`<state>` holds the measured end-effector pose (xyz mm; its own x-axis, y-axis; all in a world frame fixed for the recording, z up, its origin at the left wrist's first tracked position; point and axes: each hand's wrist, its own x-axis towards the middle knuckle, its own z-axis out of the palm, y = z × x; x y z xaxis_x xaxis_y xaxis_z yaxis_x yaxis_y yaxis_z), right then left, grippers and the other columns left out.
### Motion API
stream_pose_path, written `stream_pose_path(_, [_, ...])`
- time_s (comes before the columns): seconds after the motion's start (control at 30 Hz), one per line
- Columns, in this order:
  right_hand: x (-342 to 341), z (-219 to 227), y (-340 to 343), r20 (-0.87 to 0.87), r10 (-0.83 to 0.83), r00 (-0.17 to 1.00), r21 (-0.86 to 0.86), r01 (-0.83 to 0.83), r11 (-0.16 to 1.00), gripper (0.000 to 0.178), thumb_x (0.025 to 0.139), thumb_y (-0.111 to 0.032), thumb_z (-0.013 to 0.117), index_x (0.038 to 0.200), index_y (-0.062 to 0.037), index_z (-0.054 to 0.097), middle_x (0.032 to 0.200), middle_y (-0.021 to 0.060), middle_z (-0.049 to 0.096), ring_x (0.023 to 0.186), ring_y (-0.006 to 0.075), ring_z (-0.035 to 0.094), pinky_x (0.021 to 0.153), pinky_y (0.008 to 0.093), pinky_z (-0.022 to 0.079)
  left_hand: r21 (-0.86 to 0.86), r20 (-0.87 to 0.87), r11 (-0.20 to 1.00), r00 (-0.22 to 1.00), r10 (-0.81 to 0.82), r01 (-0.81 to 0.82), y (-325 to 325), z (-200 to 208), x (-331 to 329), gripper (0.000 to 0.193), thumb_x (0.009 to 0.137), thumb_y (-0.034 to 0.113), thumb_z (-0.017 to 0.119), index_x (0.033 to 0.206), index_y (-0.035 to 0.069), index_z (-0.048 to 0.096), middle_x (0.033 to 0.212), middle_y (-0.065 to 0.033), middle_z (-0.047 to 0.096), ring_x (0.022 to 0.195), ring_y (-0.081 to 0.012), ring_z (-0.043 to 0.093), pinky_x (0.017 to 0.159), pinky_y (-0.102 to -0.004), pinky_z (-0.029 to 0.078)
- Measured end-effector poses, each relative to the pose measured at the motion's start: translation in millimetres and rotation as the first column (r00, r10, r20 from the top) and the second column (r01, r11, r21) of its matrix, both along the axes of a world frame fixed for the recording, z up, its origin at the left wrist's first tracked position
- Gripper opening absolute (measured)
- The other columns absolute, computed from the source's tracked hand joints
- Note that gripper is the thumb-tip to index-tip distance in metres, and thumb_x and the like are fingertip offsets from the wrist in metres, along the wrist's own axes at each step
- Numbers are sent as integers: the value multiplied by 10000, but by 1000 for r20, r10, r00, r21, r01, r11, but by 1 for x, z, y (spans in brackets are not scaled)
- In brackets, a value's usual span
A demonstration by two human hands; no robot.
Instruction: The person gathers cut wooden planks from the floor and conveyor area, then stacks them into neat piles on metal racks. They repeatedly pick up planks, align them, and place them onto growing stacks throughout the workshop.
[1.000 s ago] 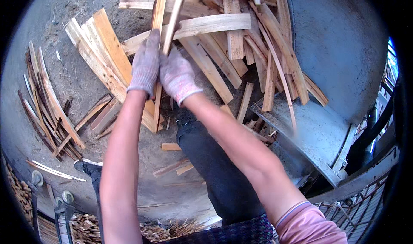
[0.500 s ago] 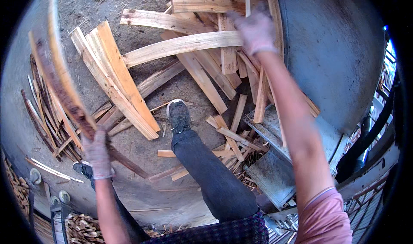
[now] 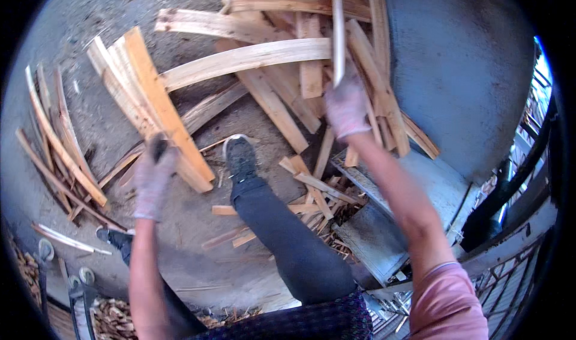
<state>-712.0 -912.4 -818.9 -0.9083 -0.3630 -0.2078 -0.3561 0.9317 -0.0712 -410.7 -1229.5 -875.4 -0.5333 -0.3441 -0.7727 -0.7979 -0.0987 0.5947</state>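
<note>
My right hand [image 3: 347,107], in a pale glove, grips the lower end of a thin wooden slat [image 3: 338,34] that stands nearly upright over the heap. Beneath and around it lie loose wooden boards [image 3: 270,100], crossing one another. My left hand [image 3: 155,181], gloved too and slightly blurred, is by the lower part of a fanned group of long planks [image 3: 165,112]. Its fingers point up and appear apart, with nothing seen in them. A curved pale board [image 3: 249,59] lies from those planks across to the heap.
A bundle of narrow slats [image 3: 66,142] lies at the left. A large grey metal panel [image 3: 456,70] and a metal step [image 3: 375,238] bound the right side. Short offcuts [image 3: 318,190] litter the ground beside my shoe [image 3: 241,157]. Wheeled frames [image 3: 84,280] stand lower left.
The slats my left hand held now lie at the left, and that hand has moved right and up to the fanned planks. My right hand has drawn down with a slat in it.
</note>
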Motion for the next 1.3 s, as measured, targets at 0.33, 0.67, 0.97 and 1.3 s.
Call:
stream_pose_path(0.33, [138, 57, -25, 363, 82, 928, -5, -86, 996, 792, 765, -258, 832, 1416, 51, 504, 1137, 232, 661, 1078, 388, 639, 968, 459, 530, 661, -23, 724, 959, 284, -199, 177, 24, -175, 530, 895, 328, 727, 1264, -38, 620, 992, -111, 712, 880, -188, 678, 789, -305, 533])
stream_pose_path(0.67, [-80, 71, 202, -133, -281, 950, 194, 303, 933, 819, 927, -548, 662, 1424, 83, 504, 1402, 355, 544, 1318, 477, 522, 1135, 454, 400, 698, 31, 668, 943, 331, -258, 244, 83, -138, 437, 851, 251, 813, 1193, 31, 650, 911, -27, 663, 833, -118, 616, 747, -285, 518])
stream_pose_path(0.97, [-116, 55, 205, 365, -334, 869, 421, 166, 892, 617, 1045, -587, 403, 1475, -169, 546, 1423, 281, 578, 1322, 413, 547, 1123, 416, 409, 845, 118, 452, 924, 364, -286, 351, 102, -199, 486, 855, 228, 835, 1222, -5, 617, 1063, -77, 697, 921, -155, 666, 803, -320, 550])
stream_pose_path(1.3, [-112, 85, 133, 549, -526, 650, 302, 432, 850, 1096, 764, -699, 770, 1422, 137, 507, 1440, 280, 569, 1327, 338, 567, 1123, 352, 421, 822, 188, 468, 931, 314, -324, 387, 105, -230, 442, 850, 136, 787, 1232, -27, 634, 1081, -119, 721, 929, -186, 678, 839, -336, 547])
